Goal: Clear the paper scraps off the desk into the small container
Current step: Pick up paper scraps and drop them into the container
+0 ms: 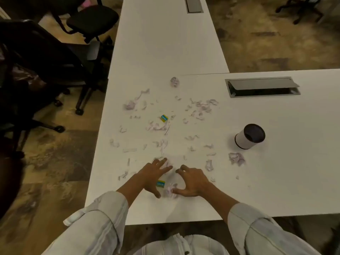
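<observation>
While both hands' (153,174) (191,181) grips lie released, the small container (248,137) shows only dark inside.

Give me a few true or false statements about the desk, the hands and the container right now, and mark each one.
1. The small container stands upright. True.
2. Both hands rest flat at the desk's far edge. False: the left hand and right hand cup scraps near the front edge.
3. A crumpled paper ball lies just in front of the container. True.
4. Only one blue-and-yellow block is on the desk. False: one sits mid-desk, another lies between the hands.
</observation>
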